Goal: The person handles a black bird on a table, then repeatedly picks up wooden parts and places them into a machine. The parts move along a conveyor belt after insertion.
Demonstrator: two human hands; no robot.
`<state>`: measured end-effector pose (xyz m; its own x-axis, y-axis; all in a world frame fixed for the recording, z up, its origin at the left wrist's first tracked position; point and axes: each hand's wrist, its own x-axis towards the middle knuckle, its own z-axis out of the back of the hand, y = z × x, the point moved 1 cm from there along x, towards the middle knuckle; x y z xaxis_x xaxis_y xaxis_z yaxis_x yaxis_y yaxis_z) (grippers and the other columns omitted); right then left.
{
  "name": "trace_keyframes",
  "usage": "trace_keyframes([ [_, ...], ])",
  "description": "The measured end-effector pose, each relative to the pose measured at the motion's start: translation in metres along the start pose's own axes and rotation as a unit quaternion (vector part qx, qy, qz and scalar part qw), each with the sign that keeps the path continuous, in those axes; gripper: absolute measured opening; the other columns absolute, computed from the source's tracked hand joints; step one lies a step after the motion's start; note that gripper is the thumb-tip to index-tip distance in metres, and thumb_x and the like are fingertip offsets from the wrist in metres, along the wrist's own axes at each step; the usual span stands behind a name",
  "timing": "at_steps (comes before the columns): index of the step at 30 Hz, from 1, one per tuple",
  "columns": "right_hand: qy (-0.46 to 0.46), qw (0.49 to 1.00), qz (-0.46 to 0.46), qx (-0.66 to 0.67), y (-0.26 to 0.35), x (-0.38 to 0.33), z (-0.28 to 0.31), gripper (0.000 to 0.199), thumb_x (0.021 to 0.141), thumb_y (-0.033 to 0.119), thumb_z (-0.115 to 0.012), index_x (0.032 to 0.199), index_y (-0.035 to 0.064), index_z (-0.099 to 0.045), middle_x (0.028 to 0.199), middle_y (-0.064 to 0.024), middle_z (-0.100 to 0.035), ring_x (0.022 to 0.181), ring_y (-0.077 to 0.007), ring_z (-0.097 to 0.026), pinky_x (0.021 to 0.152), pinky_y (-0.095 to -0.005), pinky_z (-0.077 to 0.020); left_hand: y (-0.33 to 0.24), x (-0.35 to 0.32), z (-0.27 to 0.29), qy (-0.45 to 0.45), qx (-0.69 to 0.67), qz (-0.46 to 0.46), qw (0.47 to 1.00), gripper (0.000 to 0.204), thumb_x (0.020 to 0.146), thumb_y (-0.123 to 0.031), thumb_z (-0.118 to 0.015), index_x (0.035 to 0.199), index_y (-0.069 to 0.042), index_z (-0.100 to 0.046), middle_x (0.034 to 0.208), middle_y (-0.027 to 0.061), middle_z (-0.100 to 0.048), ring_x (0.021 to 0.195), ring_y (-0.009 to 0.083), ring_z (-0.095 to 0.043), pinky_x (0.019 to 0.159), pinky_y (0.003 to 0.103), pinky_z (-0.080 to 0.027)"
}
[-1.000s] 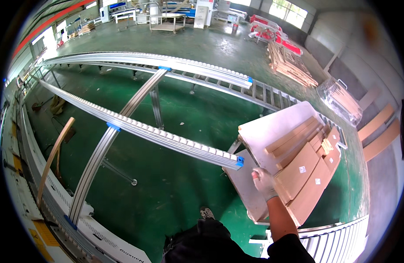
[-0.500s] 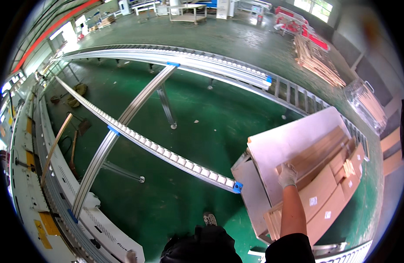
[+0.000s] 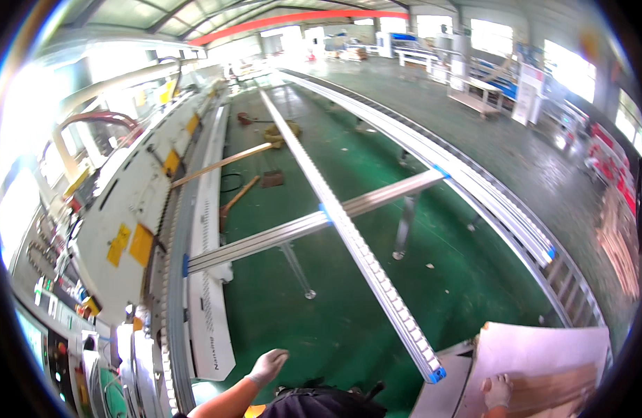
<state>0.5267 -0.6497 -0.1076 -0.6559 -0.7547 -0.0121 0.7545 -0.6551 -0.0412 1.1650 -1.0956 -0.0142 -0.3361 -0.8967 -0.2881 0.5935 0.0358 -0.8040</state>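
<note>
My left hand (image 3: pixel 268 366), in a pale glove, hangs over the green floor in front of my body. Its fingers are curled together and I see nothing in them. At the lower right, my right hand (image 3: pixel 498 391), gloved too, bends its fingers at the near left end of a brown wooden panel (image 3: pixel 554 384). More brown panels lie beside it, partly cut off by the picture's lower edge. They rest on a large pale board (image 3: pixel 544 341) on a stand. The underside of the right hand's grip is hidden.
A narrow roller rail (image 3: pixel 377 268) with a blue end cap runs away from me, crossing a metal beam (image 3: pixel 265 244). A long white machine (image 3: pixel 126 209) stands left. A roller conveyor (image 3: pixel 516 202) carrying metal profiles stretches along the right. A wooden-handled tool (image 3: pixel 241 194) lies on the floor.
My view has swung left and up, so the machine fills the left side and the panels sit lower. My left hand has risen into view. My right hand stays at the panel's end.
</note>
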Motion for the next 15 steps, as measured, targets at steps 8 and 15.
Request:
trace_keyframes([
  [8,0.035,0.966,0.135,0.217,0.193,0.023,0.226,0.053,0.087,0.023,-0.078,0.134,0.0074,-0.059,0.132,-0.0263,-0.06,0.122,-0.0459,-0.057,0.104,-0.0518,-0.0474,-0.112,-0.004,-0.083,0.318,-0.194,-0.074,0.925,0.051,0.108,-0.043,-0.056,0.139,-0.003,-0.06,0.129,0.0109,-0.067,0.121,0.0172,-0.06,0.107,0.035,-0.047],
  [15,0.032,0.875,0.339,0.345,0.338,0.011,0.275,0.054,0.082,0.029,-0.08,0.128,0.0064,-0.065,0.114,-0.0169,-0.069,0.114,-0.0374,-0.065,0.09,-0.0462,-0.0549,-0.242,-0.058,-0.107,0.481,-0.339,-0.017,0.808,0.043,0.108,-0.047,-0.056,0.12,-0.006,-0.058,0.099,0.001,-0.058,0.085,0.0112,-0.05,0.073,0.03,-0.044],
])
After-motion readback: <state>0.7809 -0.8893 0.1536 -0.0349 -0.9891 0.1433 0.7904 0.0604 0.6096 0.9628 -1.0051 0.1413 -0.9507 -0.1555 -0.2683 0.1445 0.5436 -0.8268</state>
